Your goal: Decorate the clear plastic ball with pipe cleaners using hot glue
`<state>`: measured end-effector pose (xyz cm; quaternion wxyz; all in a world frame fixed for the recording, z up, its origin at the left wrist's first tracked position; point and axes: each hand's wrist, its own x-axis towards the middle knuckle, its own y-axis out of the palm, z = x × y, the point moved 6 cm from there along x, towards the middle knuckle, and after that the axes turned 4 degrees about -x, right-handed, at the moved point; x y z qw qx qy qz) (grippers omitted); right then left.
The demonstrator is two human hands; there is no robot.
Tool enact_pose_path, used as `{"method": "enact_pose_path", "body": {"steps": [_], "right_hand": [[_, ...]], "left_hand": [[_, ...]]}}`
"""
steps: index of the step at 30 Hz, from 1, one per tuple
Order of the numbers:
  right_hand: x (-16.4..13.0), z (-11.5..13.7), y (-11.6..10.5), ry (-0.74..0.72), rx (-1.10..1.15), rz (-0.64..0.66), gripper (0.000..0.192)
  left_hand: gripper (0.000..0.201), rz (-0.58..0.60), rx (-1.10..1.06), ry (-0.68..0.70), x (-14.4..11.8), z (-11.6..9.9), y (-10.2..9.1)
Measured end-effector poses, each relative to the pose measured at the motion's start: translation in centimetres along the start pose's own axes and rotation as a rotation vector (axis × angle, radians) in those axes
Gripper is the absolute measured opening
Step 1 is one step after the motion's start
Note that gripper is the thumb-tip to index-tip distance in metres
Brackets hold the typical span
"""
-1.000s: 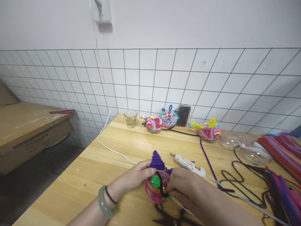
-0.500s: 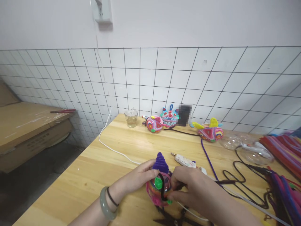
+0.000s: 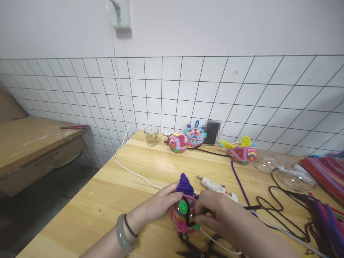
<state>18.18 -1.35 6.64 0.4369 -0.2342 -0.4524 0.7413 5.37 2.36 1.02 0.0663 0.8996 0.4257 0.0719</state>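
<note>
Both hands are together on one piece — a colourful pipe-cleaner ball (image 3: pixel 185 215) with a green disc on its face and a purple cone on top, held just above the wooden table (image 3: pixel 113 200). Left hand (image 3: pixel 158 204) cups its left side, thumb up near the cone. Right hand (image 3: pixel 217 215) closes on the right side, fingertips pinching a black pipe cleaner (image 3: pixel 188 211) that loops over the ball's front.

Just beyond the right hand: a glue gun (image 3: pixel 215 186), nozzle pointing away-left. Directly under the hands, near the table edge — dark scissors (image 3: pixel 199 249). Far side of the table, well apart from the hands: a glass cup (image 3: pixel 151 135) and finished ornaments (image 3: pixel 188 138). Pipe-cleaner stock (image 3: pixel 326 172) lies off to the right.
</note>
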Motion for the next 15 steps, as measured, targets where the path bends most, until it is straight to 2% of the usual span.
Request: {"method": "enact_pose_path", "body": {"steps": [6,11,15], "right_hand": [[-0.1,-0.3,-0.1,-0.012,-0.013,0.004,0.017],[-0.1,-0.1,-0.4,0.042,-0.018,0.016,0.019],[-0.5,-0.1,-0.3,0.043,-0.005,0.036,0.020]], "left_hand": [[0.041,-0.004,0.021,-0.015,-0.2,-0.1,0.0],[0.050,0.070,-0.110,-0.091,-0.4,0.9,0.5],[0.048,0.097,-0.109,-0.043,-0.4,0.3,0.8]]}}
